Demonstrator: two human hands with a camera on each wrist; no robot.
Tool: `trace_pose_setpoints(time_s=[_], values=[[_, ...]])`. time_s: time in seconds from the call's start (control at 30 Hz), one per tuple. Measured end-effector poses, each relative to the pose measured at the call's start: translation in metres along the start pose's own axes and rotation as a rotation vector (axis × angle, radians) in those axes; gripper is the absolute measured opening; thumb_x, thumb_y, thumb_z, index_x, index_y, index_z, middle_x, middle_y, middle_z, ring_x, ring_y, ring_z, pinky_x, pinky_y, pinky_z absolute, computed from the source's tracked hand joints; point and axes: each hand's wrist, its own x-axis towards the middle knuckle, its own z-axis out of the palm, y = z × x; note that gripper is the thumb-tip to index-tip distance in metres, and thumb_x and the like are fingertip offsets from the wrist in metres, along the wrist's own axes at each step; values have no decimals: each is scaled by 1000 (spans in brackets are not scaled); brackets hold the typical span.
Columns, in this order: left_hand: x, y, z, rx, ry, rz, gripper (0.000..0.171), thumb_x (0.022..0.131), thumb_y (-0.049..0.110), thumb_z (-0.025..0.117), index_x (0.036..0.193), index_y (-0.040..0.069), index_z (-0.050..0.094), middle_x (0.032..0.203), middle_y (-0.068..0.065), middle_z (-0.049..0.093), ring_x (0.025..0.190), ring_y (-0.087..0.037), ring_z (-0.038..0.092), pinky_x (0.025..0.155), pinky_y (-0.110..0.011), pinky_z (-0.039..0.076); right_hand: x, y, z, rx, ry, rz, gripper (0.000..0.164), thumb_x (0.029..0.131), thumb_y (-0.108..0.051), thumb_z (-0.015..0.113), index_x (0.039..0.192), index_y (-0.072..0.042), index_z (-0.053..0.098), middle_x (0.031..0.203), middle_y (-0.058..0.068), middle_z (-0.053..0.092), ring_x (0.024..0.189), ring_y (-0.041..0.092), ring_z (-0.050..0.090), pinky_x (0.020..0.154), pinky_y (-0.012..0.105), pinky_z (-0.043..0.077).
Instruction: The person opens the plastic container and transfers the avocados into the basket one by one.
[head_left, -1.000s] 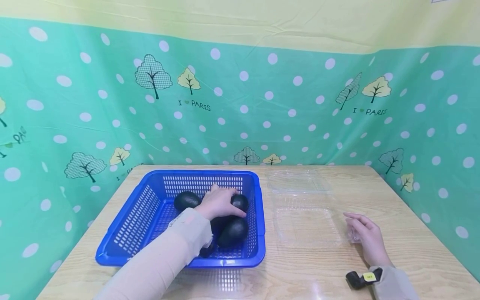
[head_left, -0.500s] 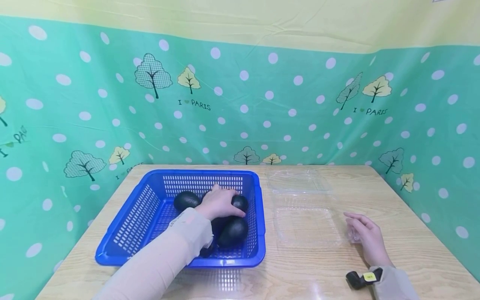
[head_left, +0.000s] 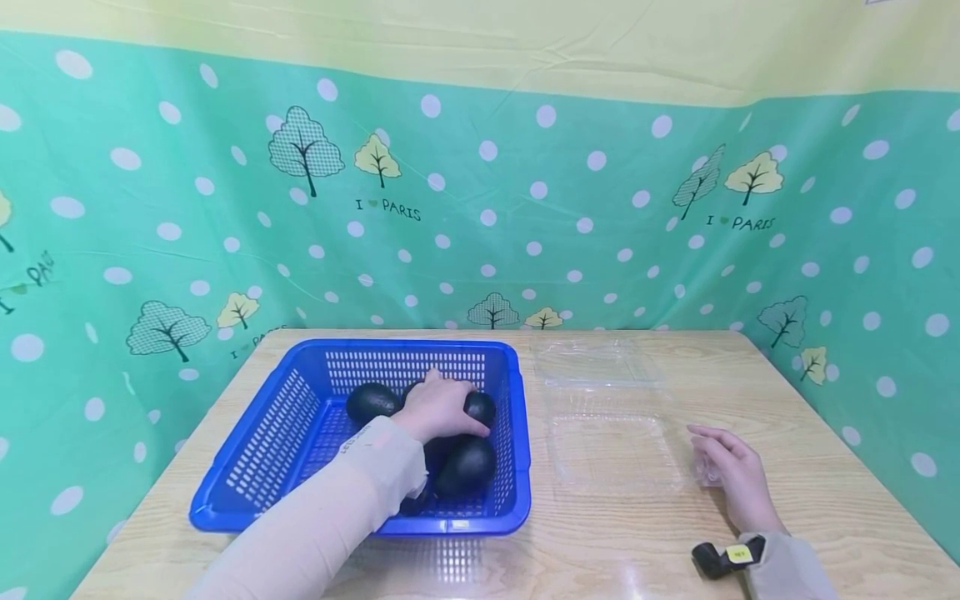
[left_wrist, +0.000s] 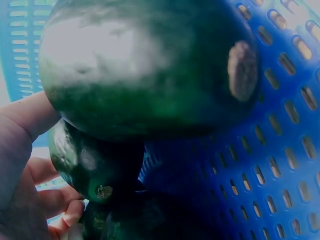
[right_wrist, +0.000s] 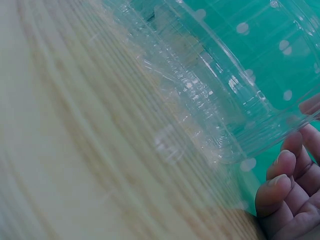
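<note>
My left hand (head_left: 441, 407) reaches into a blue perforated plastic basket (head_left: 360, 525). Its thumb and fingers curl round a dark green avocado (left_wrist: 95, 165), which in the head view shows as the avocado (head_left: 481, 407) under the hand. A larger-looking avocado (left_wrist: 145, 70) fills the top of the left wrist view and partly blocks the grip. On the right, my right hand (head_left: 733, 472) pinches the side edge of a clear plastic clamshell container (right_wrist: 210, 95). That container lies opened flat on the table, its lid half (head_left: 596, 362) towards the back.
Further avocados sit in the basket, one at its back left (head_left: 372, 404) and one nearer the front (head_left: 467, 465). The wooden table (head_left: 585, 550) ends at a green dotted curtain (head_left: 487, 208) behind. A black strap mount (head_left: 723, 558) sits at the right wrist.
</note>
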Motion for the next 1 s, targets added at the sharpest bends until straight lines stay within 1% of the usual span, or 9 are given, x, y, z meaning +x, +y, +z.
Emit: trace_pose_setpoints(time_s=[0.07, 0.23, 0.33, 0.47, 0.6, 0.73, 0.87, 1.0], values=[[1, 0, 1, 3, 1, 1, 72, 73, 56, 79, 132, 19, 64, 123, -1, 68, 117, -33, 43, 90, -53, 48, 0, 0, 0, -5, 1, 2, 15, 99, -26, 60, 105, -37, 68, 66, -10, 54, 61, 6, 51, 55, 22, 50], [2, -1, 3, 22, 10, 6, 71, 72, 58, 79, 131, 20, 65, 123, 0, 69, 120, -35, 42, 91, -53, 46, 0, -1, 1, -10, 2, 2, 15, 99, -26, 60, 108, -35, 68, 66, -10, 54, 61, 6, 51, 56, 23, 51], [2, -1, 3, 30, 9, 3, 71, 72, 58, 79, 130, 20, 65, 122, 0, 69, 116, -34, 43, 89, -52, 46, -1, -2, 1, 3, -5, 4, 15, 99, -26, 60, 109, -34, 69, 66, -10, 53, 61, 6, 51, 56, 23, 51], [0, 1, 2, 31, 3, -2, 70, 73, 57, 79, 131, 19, 65, 123, 0, 68, 112, -32, 44, 88, -52, 47, -1, -1, 0, -2, -8, 8, 15, 99, -27, 60, 107, -36, 68, 66, -10, 53, 61, 6, 51, 56, 23, 51], [-1, 3, 0, 28, -7, -7, 71, 76, 56, 78, 133, 18, 63, 129, -2, 67, 123, -36, 43, 93, -55, 48, 0, -1, 0, -12, -2, 14, 15, 99, -27, 60, 108, -36, 67, 66, -10, 52, 61, 6, 51, 56, 22, 51], [-3, 4, -1, 23, -10, -8, 70, 76, 54, 77, 134, 16, 62, 131, -3, 66, 130, -40, 40, 96, -57, 47, -1, 0, 0, -10, -1, 14, 15, 99, -27, 60, 110, -34, 68, 66, -10, 52, 62, 6, 51, 56, 22, 50], [-4, 4, -2, 28, -4, -5, 70, 76, 54, 77, 133, 16, 63, 130, -3, 66, 127, -39, 41, 94, -56, 47, -1, 1, 0, -3, 0, 9, 15, 99, -26, 60, 110, -33, 68, 66, -10, 53, 62, 6, 51, 56, 22, 50], [-4, 4, -1, 32, 3, 1, 69, 76, 54, 78, 132, 16, 63, 127, -3, 67, 119, -36, 43, 91, -54, 47, 0, 0, 0, -13, 3, 7, 15, 99, -27, 60, 111, -33, 68, 67, -10, 53, 62, 6, 52, 56, 22, 50]])
